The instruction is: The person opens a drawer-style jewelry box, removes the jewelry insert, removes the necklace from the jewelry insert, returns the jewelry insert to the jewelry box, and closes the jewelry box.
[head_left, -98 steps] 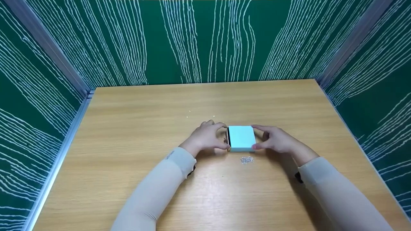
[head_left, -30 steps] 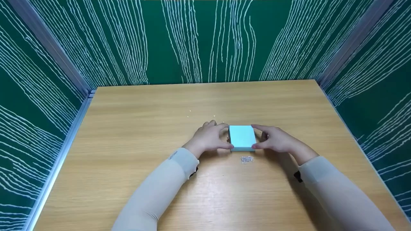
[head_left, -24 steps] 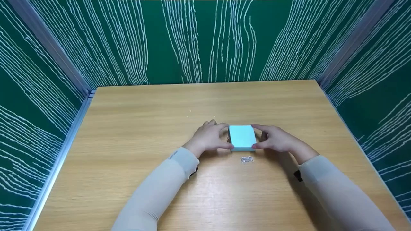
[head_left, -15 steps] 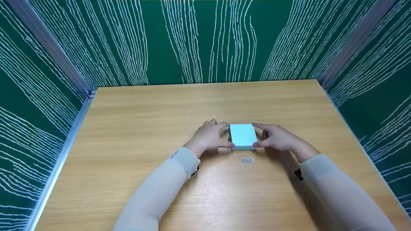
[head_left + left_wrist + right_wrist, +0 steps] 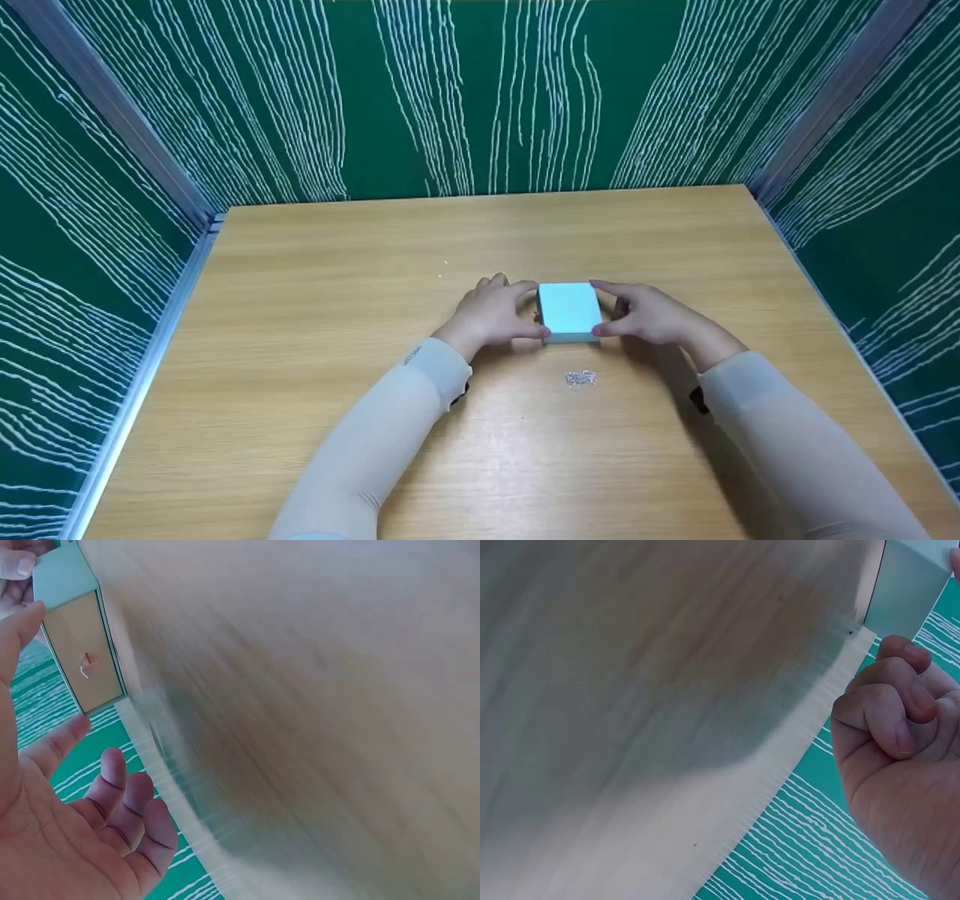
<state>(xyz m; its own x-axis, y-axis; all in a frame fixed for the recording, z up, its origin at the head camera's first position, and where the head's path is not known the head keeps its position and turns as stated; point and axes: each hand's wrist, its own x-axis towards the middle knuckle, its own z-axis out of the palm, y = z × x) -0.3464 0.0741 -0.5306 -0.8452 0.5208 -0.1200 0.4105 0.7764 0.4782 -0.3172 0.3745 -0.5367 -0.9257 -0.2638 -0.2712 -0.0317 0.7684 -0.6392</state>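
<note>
A small light-blue drawer box (image 5: 570, 307) sits between both hands. My left hand (image 5: 491, 313) holds its left end, thumb at the near edge and index finger at the far edge. In the left wrist view the tan drawer front (image 5: 67, 634), with a small pull (image 5: 89, 664), lies flush inside the blue sleeve, and the other left fingers spread loosely below. My right hand (image 5: 654, 313) pinches the box's right end between thumb and index finger. Its remaining fingers are curled in the right wrist view, beside the plain blue side (image 5: 907, 596).
A little heap of shiny clear bits (image 5: 580, 379) lies on the wooden table (image 5: 337, 300), nearer me than the box. Tiny pale specks lie beyond the left hand. Green panels (image 5: 480, 97) with white wavy lines border the back and sides.
The drawer, slightly out at the left end in the oldest frame, has been pushed in by the left hand. Since then both hands have shifted the box away from me, widening the gap to the heap.
</note>
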